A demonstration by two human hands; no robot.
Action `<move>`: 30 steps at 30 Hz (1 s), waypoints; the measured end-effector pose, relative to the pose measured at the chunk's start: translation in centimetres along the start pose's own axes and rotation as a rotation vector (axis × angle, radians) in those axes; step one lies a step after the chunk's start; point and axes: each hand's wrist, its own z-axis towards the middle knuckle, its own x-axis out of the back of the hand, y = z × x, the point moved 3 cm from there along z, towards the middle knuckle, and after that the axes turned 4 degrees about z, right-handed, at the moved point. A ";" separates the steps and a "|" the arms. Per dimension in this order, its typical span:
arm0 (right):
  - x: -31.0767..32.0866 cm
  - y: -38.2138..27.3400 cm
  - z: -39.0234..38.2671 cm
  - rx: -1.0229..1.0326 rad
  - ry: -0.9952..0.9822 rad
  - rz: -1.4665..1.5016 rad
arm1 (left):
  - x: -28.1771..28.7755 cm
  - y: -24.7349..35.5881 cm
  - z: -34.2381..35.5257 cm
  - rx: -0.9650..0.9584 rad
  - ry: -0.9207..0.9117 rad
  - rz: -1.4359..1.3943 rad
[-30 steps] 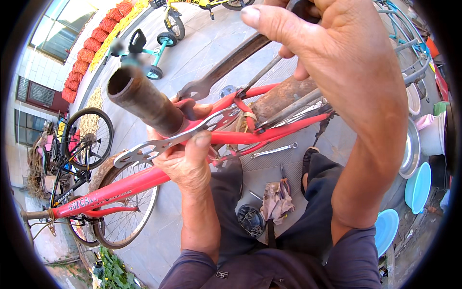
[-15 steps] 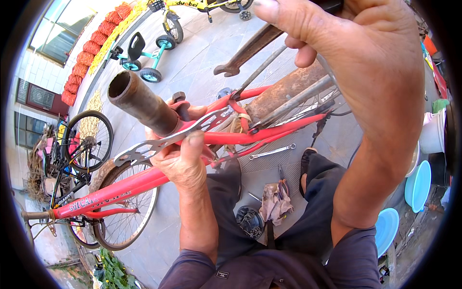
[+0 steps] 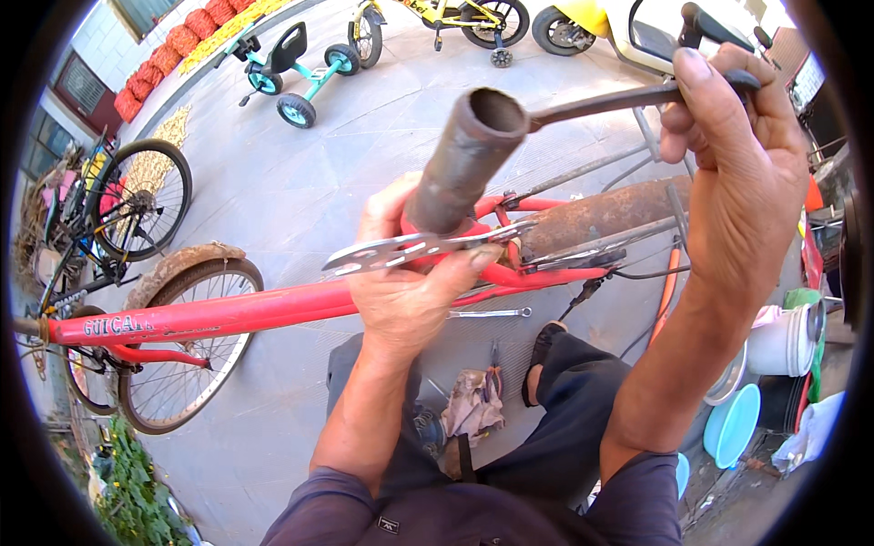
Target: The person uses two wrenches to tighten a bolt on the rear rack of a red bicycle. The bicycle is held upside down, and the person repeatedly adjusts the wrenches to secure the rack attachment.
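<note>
A short rusty metal tube (image 3: 464, 168), open at the top, sticks up from the red bicycle frame (image 3: 273, 311). At its base my left hand (image 3: 405, 296) is closed around a flat silver wrench plate with cutouts (image 3: 382, 253), thumb pressed on the near side. The other fingers are partly hidden behind the tube. Up on the right, my right hand (image 3: 742, 136) grips a dark, rusty long-handled wrench (image 3: 610, 105). Its far end comes up beside the tube's upper rim; whether they touch I cannot tell.
Below the frame lie a silver combination wrench (image 3: 492, 314), a rag (image 3: 475, 405) and pliers (image 3: 493, 371). A turquoise tricycle (image 3: 300, 73), a yellow child's bicycle (image 3: 446, 20) and a scooter (image 3: 628, 36) stand beyond. Buckets (image 3: 785, 338) and a blue basin (image 3: 733, 426) sit at right.
The rusty wrench in my right hand has swung round and its end is now by the tube's rim. My left hand keeps hold of the flat wrench plate. The view has shifted.
</note>
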 end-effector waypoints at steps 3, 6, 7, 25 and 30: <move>-0.1 0.4 0.9 -0.056 -0.011 0.023 | -0.4 -0.3 0.3 0.010 0.023 -0.017; -0.6 -0.6 2.1 -0.010 -0.122 -0.034 | -0.4 -0.5 0.2 0.054 0.044 0.009; -1.0 -0.8 2.4 -0.004 -0.127 -0.063 | -0.3 -0.6 0.2 0.070 0.041 0.022; -6.0 -5.7 3.5 0.018 -0.233 -0.386 | 0.5 -0.4 1.1 -0.233 0.061 0.228; -6.8 -5.7 2.9 0.028 -0.241 -0.440 | 0.6 -0.5 1.2 -0.250 0.053 0.212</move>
